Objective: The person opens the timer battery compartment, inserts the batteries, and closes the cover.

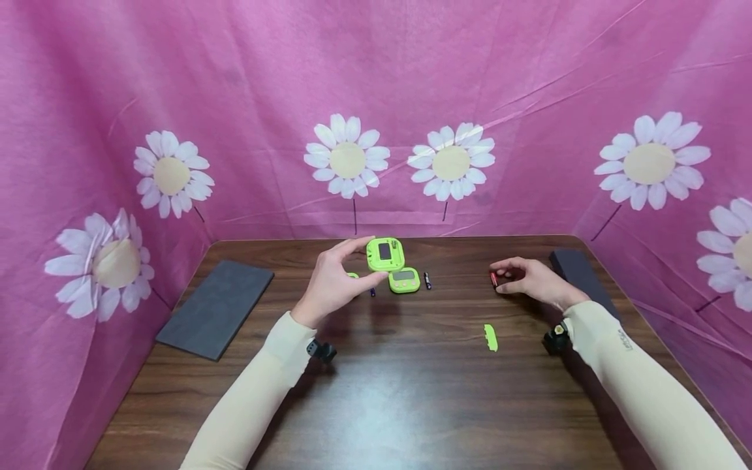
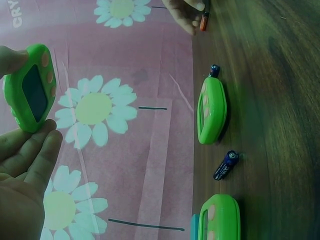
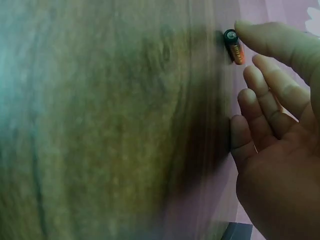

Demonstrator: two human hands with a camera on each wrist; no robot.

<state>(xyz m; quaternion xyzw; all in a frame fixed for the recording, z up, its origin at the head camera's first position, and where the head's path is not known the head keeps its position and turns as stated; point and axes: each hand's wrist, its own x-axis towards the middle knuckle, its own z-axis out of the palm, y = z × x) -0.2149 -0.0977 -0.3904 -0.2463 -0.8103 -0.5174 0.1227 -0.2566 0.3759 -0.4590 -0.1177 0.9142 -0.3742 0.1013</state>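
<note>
My left hand (image 1: 331,281) pinches a lime-green digital timer (image 1: 386,253) between thumb and fingers, above the table. Its back, with a small dark panel and the battery recess uncovered, faces the head camera; its screen and buttons show in the left wrist view. Over at the right, my right hand (image 1: 537,282) is beside a black and orange battery (image 3: 234,47) low at the tabletop. The thumb tip meets or overlaps the battery's black end, and a gap shows between it and the spread fingers. A green battery cover (image 1: 491,337) lies nearer me.
A second green timer (image 1: 403,281) lies on the table between dark blue batteries (image 1: 427,281). Another timer (image 2: 220,220) is partly hidden behind my left hand in the head view. A grey board (image 1: 217,310) lies at left, a black box (image 1: 581,277) at right. Pink cloth (image 1: 388,85) surrounds the table.
</note>
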